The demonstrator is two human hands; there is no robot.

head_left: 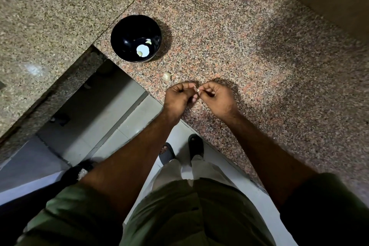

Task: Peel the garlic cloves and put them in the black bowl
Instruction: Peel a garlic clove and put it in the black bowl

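Note:
A glossy black bowl stands on the speckled granite counter, with two pale garlic cloves lying in its bottom beside a bright reflection. An unpeeled garlic piece rests on the counter between the bowl and my hands. My left hand and my right hand meet fingertip to fingertip just above the counter edge. Both pinch a small white garlic clove, of which only a sliver shows between the fingers.
The granite counter stretches far to the right and back, and a second slab runs along the left. The counter edge cuts diagonally under my wrists. Below lie a tiled floor and my sandalled feet.

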